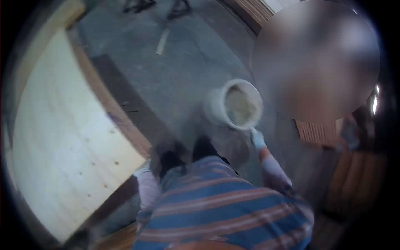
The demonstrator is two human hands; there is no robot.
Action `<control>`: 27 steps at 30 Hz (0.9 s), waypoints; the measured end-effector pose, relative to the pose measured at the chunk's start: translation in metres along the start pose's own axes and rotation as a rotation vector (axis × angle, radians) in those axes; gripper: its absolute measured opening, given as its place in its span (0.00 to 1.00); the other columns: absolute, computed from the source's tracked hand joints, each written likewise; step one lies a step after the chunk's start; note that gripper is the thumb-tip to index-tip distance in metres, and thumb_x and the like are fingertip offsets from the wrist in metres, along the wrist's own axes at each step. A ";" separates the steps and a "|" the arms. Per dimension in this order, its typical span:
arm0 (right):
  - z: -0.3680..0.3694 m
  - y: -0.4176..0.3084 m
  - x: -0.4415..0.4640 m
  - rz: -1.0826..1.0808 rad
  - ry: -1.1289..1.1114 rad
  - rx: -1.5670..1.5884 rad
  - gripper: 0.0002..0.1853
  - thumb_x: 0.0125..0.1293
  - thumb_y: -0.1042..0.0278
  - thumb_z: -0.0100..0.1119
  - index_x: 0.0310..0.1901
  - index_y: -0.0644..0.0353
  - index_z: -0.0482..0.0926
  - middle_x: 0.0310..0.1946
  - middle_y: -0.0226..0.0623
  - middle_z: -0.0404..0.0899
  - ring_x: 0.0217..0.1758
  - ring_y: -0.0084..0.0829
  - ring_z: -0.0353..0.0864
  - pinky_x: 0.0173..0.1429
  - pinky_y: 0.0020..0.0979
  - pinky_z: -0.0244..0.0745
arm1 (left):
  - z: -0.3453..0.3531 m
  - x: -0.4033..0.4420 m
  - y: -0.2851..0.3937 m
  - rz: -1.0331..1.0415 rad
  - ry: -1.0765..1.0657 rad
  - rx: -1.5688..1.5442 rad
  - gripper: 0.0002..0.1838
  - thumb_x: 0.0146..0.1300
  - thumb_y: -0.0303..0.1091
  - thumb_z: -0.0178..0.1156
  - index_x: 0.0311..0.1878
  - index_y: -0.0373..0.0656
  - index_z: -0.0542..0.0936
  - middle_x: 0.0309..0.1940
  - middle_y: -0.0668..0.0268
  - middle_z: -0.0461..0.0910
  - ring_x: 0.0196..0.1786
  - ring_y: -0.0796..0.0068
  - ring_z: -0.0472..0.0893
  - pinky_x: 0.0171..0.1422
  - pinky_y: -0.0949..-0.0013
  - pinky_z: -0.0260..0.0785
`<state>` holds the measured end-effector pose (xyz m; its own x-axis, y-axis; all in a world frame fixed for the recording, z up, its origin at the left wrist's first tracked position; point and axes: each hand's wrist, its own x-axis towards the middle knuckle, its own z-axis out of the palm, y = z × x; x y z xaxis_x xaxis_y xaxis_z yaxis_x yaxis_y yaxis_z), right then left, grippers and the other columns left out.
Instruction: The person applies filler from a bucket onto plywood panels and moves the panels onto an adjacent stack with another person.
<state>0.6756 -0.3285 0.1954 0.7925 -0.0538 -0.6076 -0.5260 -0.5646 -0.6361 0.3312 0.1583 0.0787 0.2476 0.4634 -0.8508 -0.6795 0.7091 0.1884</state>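
A white bucket (216, 107) with pale, grainy material inside hangs tilted over the floor, right of centre. My right hand (257, 138), in a light glove, is closed on its rim or handle at the lower right; which of the two is blurred. My left hand (143, 168), also gloved, is at the lower corner of a stack of pale wooden sheets (71, 137) on the left. Its fingers are mostly hidden by the corner and blur, so their pose is unclear.
Grey floor (166, 79) stretches ahead, with a small light strip (162, 41) lying on it. Dark metal stands (179, 8) are at the top. Stacked brown wood (318, 132) lies at the right, below a large blurred round patch. More boards (254, 12) are at the upper right.
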 end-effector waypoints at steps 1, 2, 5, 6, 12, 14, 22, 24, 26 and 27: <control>-0.019 -0.001 0.011 -0.124 0.047 -0.509 0.17 0.66 0.57 0.51 0.49 0.58 0.79 0.43 0.48 0.81 0.46 0.41 0.80 0.51 0.39 0.72 | 0.024 -0.020 -0.003 0.025 0.205 0.103 0.47 0.58 0.71 0.36 0.73 0.47 0.55 0.75 0.60 0.51 0.75 0.53 0.47 0.73 0.36 0.39; -0.037 0.036 0.053 -0.532 0.001 -0.966 0.18 0.66 0.56 0.50 0.46 0.61 0.80 0.42 0.49 0.81 0.45 0.41 0.80 0.50 0.38 0.71 | 0.030 -0.030 -0.007 0.052 0.304 0.050 0.45 0.61 0.68 0.36 0.73 0.43 0.55 0.75 0.59 0.51 0.75 0.52 0.48 0.73 0.38 0.40; -0.021 -0.030 0.069 0.200 -0.130 0.094 0.21 0.66 0.52 0.53 0.54 0.54 0.77 0.48 0.42 0.80 0.47 0.42 0.80 0.48 0.40 0.73 | -0.073 0.028 0.020 -0.002 0.341 0.492 0.33 0.66 0.57 0.42 0.67 0.45 0.64 0.65 0.62 0.64 0.67 0.60 0.61 0.72 0.53 0.50; -0.011 -0.021 0.110 -0.012 -0.234 -0.287 0.20 0.66 0.52 0.52 0.55 0.54 0.77 0.49 0.42 0.80 0.48 0.42 0.79 0.49 0.40 0.73 | -0.055 -0.014 -0.010 0.086 0.334 0.759 0.32 0.64 0.58 0.48 0.63 0.44 0.69 0.58 0.65 0.72 0.60 0.64 0.67 0.69 0.61 0.55; 0.038 0.026 0.177 -0.844 -0.450 -1.401 0.15 0.66 0.65 0.45 0.50 0.53 0.77 0.49 0.42 0.79 0.55 0.43 0.76 0.59 0.43 0.70 | -0.174 -0.099 -0.006 0.488 0.373 1.172 0.18 0.66 0.42 0.50 0.51 0.39 0.75 0.43 0.66 0.74 0.50 0.76 0.68 0.57 0.70 0.62; 0.030 0.027 0.196 -1.261 -0.472 -1.196 0.15 0.63 0.63 0.49 0.50 0.52 0.76 0.52 0.42 0.77 0.55 0.41 0.76 0.59 0.43 0.70 | -0.154 -0.146 -0.035 0.235 0.497 1.529 0.22 0.67 0.45 0.50 0.55 0.38 0.73 0.47 0.62 0.73 0.51 0.71 0.70 0.58 0.66 0.64; 0.066 0.068 0.265 -0.503 -0.406 -0.929 0.16 0.63 0.61 0.55 0.50 0.55 0.79 0.46 0.42 0.80 0.49 0.37 0.77 0.57 0.35 0.71 | -0.068 -0.243 -0.122 -0.083 0.601 1.906 0.30 0.70 0.45 0.48 0.69 0.38 0.61 0.65 0.51 0.68 0.68 0.56 0.66 0.69 0.64 0.59; 0.086 0.127 0.306 -0.548 -0.225 -1.338 0.17 0.60 0.62 0.58 0.50 0.55 0.79 0.45 0.45 0.80 0.48 0.39 0.78 0.57 0.37 0.70 | -0.024 -0.268 -0.122 -0.117 0.640 1.760 0.30 0.70 0.45 0.48 0.69 0.37 0.62 0.65 0.51 0.68 0.68 0.55 0.67 0.69 0.63 0.59; 0.077 0.097 0.286 -0.677 -0.529 -1.559 0.16 0.62 0.62 0.56 0.51 0.55 0.78 0.46 0.45 0.80 0.49 0.39 0.78 0.57 0.37 0.70 | -0.051 -0.265 -0.109 -0.027 0.645 1.805 0.30 0.66 0.50 0.51 0.64 0.39 0.67 0.54 0.46 0.76 0.57 0.52 0.77 0.64 0.59 0.66; 0.069 0.075 0.280 -0.816 -0.773 -1.587 0.16 0.63 0.61 0.54 0.51 0.56 0.78 0.47 0.45 0.79 0.50 0.39 0.78 0.57 0.37 0.70 | -0.080 -0.252 -0.099 0.011 0.656 1.865 0.30 0.66 0.51 0.50 0.64 0.39 0.67 0.55 0.46 0.76 0.58 0.51 0.76 0.65 0.59 0.65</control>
<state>0.8371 -0.3290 -0.0551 0.1451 0.6308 -0.7623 0.9033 -0.3987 -0.1580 0.2809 -0.0711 0.2355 -0.2960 0.5472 -0.7829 0.8711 0.4910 0.0138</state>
